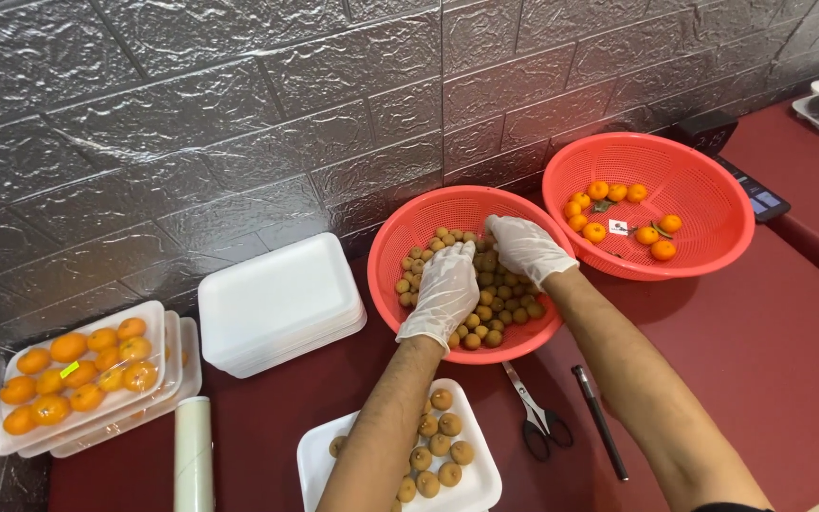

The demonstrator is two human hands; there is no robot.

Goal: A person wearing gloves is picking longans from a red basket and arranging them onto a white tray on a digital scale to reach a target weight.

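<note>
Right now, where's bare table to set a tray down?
Red table is bare right of the black pen, below the orange basket. A smaller patch lies between the foam tray stack and longan tray. Crowded at the longan basket, scissors.

longans (pixel 485 313) | small, round, brown (heaped) | in red basket (pixel 400 237)
</note>
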